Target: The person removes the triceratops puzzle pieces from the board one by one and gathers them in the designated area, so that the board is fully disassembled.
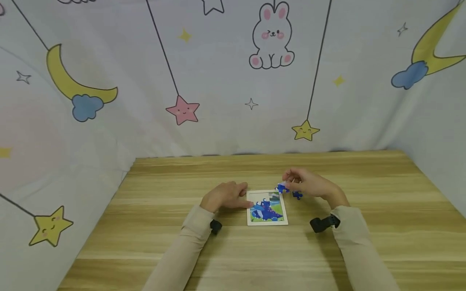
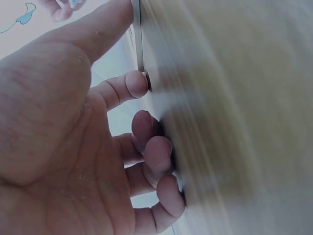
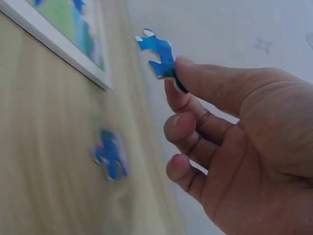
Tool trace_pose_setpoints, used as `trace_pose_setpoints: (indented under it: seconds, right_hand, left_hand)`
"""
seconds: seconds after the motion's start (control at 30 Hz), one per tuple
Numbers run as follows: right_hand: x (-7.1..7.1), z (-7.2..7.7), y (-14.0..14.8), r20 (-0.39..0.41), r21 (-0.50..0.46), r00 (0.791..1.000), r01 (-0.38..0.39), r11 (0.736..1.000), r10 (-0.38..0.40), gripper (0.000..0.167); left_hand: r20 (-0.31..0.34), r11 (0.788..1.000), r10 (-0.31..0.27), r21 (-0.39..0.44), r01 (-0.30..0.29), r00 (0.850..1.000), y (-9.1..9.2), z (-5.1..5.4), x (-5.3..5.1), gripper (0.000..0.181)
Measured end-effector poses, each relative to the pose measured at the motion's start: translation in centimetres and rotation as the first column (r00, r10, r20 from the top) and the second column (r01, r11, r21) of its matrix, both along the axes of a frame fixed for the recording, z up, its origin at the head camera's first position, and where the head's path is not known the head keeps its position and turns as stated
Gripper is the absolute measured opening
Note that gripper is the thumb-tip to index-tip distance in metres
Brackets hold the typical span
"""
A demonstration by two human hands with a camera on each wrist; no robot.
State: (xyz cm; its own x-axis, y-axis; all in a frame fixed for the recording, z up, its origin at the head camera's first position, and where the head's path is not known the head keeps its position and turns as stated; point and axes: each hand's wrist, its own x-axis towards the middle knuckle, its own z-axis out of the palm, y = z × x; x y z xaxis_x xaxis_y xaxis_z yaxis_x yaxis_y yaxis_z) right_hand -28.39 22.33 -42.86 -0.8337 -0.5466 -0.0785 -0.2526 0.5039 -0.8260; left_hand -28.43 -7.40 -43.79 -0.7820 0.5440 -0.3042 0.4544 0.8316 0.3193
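A white-framed jigsaw puzzle lies flat on the table, its picture showing a blue dinosaur on green. My left hand is at its left edge, thumb reaching onto the picture and index finger near the top left corner. In the left wrist view the other fingertips rest on the table. My right hand holds a blue puzzle piece between thumb and index finger, raised over the frame's top right corner. A second blue piece lies loose on the wood beside the frame.
The wooden table ends at a pale curtain printed with stars, moons and a rabbit, which hangs behind it and along both sides. A black wrist camera is strapped on the right wrist, and another dark one on the left.
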Motion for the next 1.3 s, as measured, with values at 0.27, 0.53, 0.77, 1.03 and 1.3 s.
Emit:
trace_pose_setpoints:
  seconds: [0.27,0.53,0.77,1.03,1.3]
  right_hand:
    - [0.2,0.8,4.0,-0.065,0.047,0.997,0.040,0.998,-0.037,0.019]
    - [0.2,0.5,5.9,-0.060,0.121,0.998,0.031,0.992,-0.023,0.006]
    - [0.0,-0.4,6.9,-0.020,0.116,0.999,0.050,0.992,-0.048,0.006]
    - [-0.2,-1.1,7.0,-0.019,0.133,0.997,0.080,0.988,-0.079,0.005]
    - [-0.1,-1.2,6.9,-0.007,0.155,0.995,0.098,0.983,-0.098,0.006]
  left_hand:
    - [-0.001,1.000,0.003,0.005,-0.003,1.000,-0.1,-0.1,0.0,0.043]
    - [-0.006,1.000,0.003,0.001,-0.003,1.000,-0.1,-0.2,-0.1,0.044]
    - [-0.003,1.000,-0.003,0.003,0.003,1.000,-0.1,-0.3,-0.1,0.045]
    - [-0.003,1.000,-0.012,0.012,0.012,1.000,-0.2,-0.5,-0.2,0.045]
    - [-0.005,1.000,-0.009,0.002,0.009,1.000,-0.2,-0.4,-0.1,0.044]
